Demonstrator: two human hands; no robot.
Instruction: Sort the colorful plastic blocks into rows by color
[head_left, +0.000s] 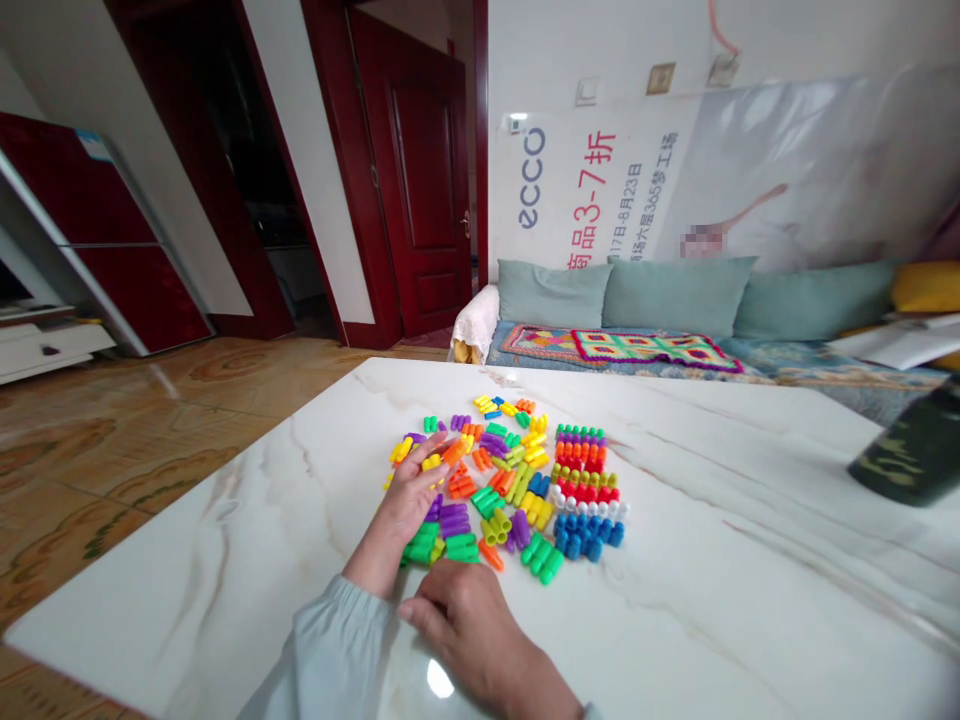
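Note:
A spread of small plastic building pieces (510, 480) in many colours lies on a white marble table (712, 590). At its right side, joined rows of purple, orange, olive, red, white and blue pieces (589, 490) form a block. My left hand (405, 505) lies flat over the left side of the spread, fingers stretched out toward yellow and orange pieces. My right hand (472, 625) rests on the table just in front of the green pieces (442, 545), fingers curled with the fingertips on the tabletop; nothing is visible in it.
A dark camouflage-patterned object (911, 450) stands at the table's right edge. Behind the table is a sofa (675, 330) with teal cushions and a colourful mat. A red door (420, 170), a red cabinet (112, 230) and a tiled floor are at the left.

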